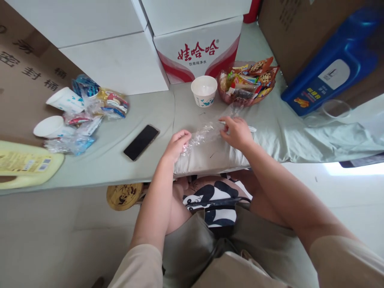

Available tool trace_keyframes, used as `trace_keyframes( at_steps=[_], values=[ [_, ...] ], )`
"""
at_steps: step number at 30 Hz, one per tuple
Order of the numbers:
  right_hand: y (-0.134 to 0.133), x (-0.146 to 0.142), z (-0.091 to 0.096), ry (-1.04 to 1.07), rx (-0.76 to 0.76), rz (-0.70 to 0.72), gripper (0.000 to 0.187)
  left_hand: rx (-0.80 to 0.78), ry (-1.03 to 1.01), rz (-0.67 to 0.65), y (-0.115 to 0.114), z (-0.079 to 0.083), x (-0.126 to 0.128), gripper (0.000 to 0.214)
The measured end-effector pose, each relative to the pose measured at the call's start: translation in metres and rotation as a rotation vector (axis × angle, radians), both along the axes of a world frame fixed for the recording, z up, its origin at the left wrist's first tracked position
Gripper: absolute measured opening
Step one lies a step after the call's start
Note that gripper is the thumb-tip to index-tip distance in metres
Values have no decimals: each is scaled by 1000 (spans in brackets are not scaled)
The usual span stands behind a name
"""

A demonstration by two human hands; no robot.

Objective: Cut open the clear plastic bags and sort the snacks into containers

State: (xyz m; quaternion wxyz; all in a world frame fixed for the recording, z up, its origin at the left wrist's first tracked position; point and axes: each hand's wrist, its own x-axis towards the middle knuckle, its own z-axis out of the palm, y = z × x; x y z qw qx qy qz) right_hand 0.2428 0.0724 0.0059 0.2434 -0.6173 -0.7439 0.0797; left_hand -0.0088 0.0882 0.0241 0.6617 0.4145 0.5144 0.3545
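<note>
— Two hands, one wrapper. What does the head view give me?

— Your left hand (179,143) and right hand (237,132) are both at the near edge of the table (156,108), above your lap. A clear plastic wrapper (204,134) is stretched between them.

— How am I gripping it?

— Your left fingers are curled tight and pinch the near-left end of the crumpled film. Your right fingers are folded down and closed on the far-right end. Between your hands the film lies on the grey cloth (300,136) that covers the tabletop.

— And around it?

— Just beyond the wrapper a white paper cup (204,91) stands upright. Beside it, to your right, is a pinkish snack bowl (237,101) heaped with packets. A phone (141,142) lies dark side up near your left hand, not touching it. Further left you have a heap of wrappers (90,110) with two paper cups tipped over in it. A yellow bottle (27,164) lies on its side at the table's left end.

— Behind all that?

— A carton (198,50) with red characters stands behind the cup, among plain white boxes. On your far right a blue jug (333,68) leans against brown cardboard, with a clear glass (339,109) just below it. A round wooden stool (124,196) shows under the table edge, beside your left forearm.
</note>
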Motion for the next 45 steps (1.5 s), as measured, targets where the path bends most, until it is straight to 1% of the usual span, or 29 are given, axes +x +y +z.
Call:
trace_keyframes(
  at_steps=[2, 3, 5, 6, 8, 12, 15, 16, 17, 18, 19, 20, 21, 22, 23, 24, 25, 26, 27, 28, 30, 32, 34, 36, 38, 41, 43, 44, 45],
  values=[
    [-10, 2, 3, -32, 15, 3, 26, 24, -9, 153, 6, 0, -4, 13],
    [-15, 4, 4, -46, 29, 2, 24, 41, -13, 223, 10, -1, -5, 12],
    [-25, 6, 8, -68, 71, -15, 26, 86, -7, 330, 17, -2, -7, 12],
    [-30, 6, 11, -71, 99, -27, 27, 109, 5, 360, 20, -3, -7, 12],
    [-40, 6, 19, -60, 155, -45, 27, 143, 48, 385, 24, -5, -6, 11],
    [-53, 4, 34, -27, 243, -35, 26, 151, 130, 356, 30, -13, 1, 7],
    [-55, 1, 37, -23, 264, 11, 27, 171, 216, 348, 36, -19, 0, 2],
    [-54, 0, 36, -26, 264, 36, 27, 215, 283, 384, 36, -19, -2, 5],
    [-53, -1, 33, -34, 263, 58, 28, 295, 377, 445, 35, -18, -5, 11],
    [-51, -3, 30, -48, 260, 71, 28, 416, 488, 511, 31, -16, -9, 17],
    [-49, -6, 27, -69, 248, 74, 29, 575, 597, 555, 25, -13, -11, 21],
    [-48, -8, 24, -96, 227, 68, 29, 763, 688, 561, 17, -10, -13, 24],
    [-47, -11, 21, -125, 194, 56, 29, 950, 740, 488, 6, -7, -14, 24],
    [-46, -13, 19, -154, 147, 47, 30, 1111, 740, 330, -5, -5, -12, 22],
    [-47, -16, 18, -177, 92, 42, 30, 1233, 709, 124, -16, -3, -9, 26],
    [-48, -19, 17, -190, 38, 43, 30, 1288, 705, -70, -25, -4, -5, 35],
    [-49, -21, 17, -192, -7, 45, 31, 1294, 723, -236, -33, -5, 0, 41],
    [-51, -23, 18, -185, -37, 48, 31, 1270, 749, -363, -38, -8, 4, 39],
    [-52, -25, 18, -170, -54, 51, 32, 1232, 776, -442, -40, -12, 9, 31],
    [-53, -26, 18, -153, -60, 51, 32, 1190, 799, -476, -39, -15, 11, 24],
    [-54, -26, 18, -120, -64, 46, 32, 1122, 825, -448, -35, -21, 11, 20],
    [-52, -25, 16, -87, -64, 41, 32, 1059, 847, -386, -29, -24, 7, 27],
    [-49, -21, 12, -36, -33, 41, 32, 983, 868, -370, -25, -24, 0, 34],
    [-46, -16, 9, 26, 42, 54, 32, 907, 862, -397, -23, -24, -5, 24],
    [-44, -9, 8, 79, 129, 57, 34, 864, 811, -402, -22, -24, -8, 14],
    [-44, 2, 11, 146, 214, -35, 32, 860, 686, -308, -22, -21, -13, 20],
    [-46, 6, 14, 169, 172, -99, 28, 907, 623, -217, -24, -18, -15, 26],
    [-47, 7, 16, 159, 101, -85, 27, 947, 607, -180, -26, -17, -16, 28],
    [-47, 8, 17, 129, -1, -33, 26, 995, 601, -152, -28, -16, -17, 29]
  ],
)
